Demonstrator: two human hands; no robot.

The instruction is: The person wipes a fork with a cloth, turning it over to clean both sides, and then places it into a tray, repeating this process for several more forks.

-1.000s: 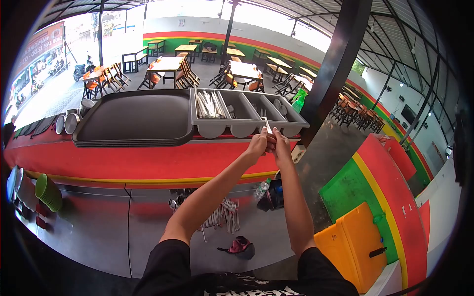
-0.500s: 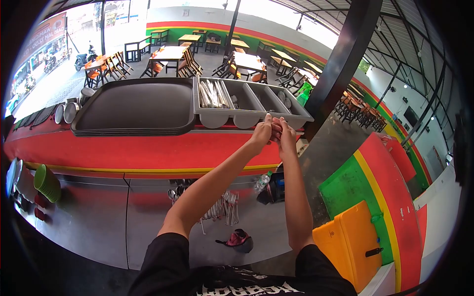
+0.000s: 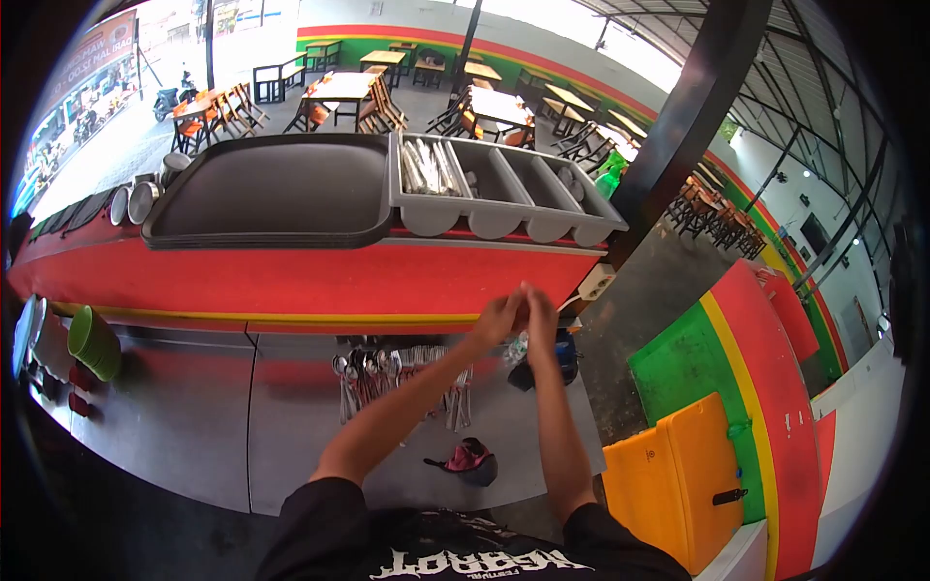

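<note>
My left hand [image 3: 499, 318] and my right hand [image 3: 540, 321] meet in front of the red counter face, below the cutlery tray. Their fingers are closed and pressed together, and anything between them is hidden. Above them, the grey cutlery tray [image 3: 460, 205] sits on the counter. Wrapped cutlery [image 3: 429, 167] fills its left compartment, and a few dark rounded pieces show in others. Lower down, several loose spoons and forks [image 3: 360, 373] lie on the grey worktop [image 3: 184, 436], partly behind my left forearm. A dark and pink cloth item [image 3: 472, 461] lies nearer me.
Stacked dark serving trays [image 3: 271, 189] stand left of the cutlery tray on the red counter [image 3: 339, 281]. A black post [image 3: 678, 126] rises at the right. Green containers [image 3: 92, 341] stand at left; a yellow cooler box [image 3: 678, 474] is at lower right.
Both hands have come down and back from the cutlery tray's front edge, still together. The view has shifted slightly, showing more of the loose cutlery.
</note>
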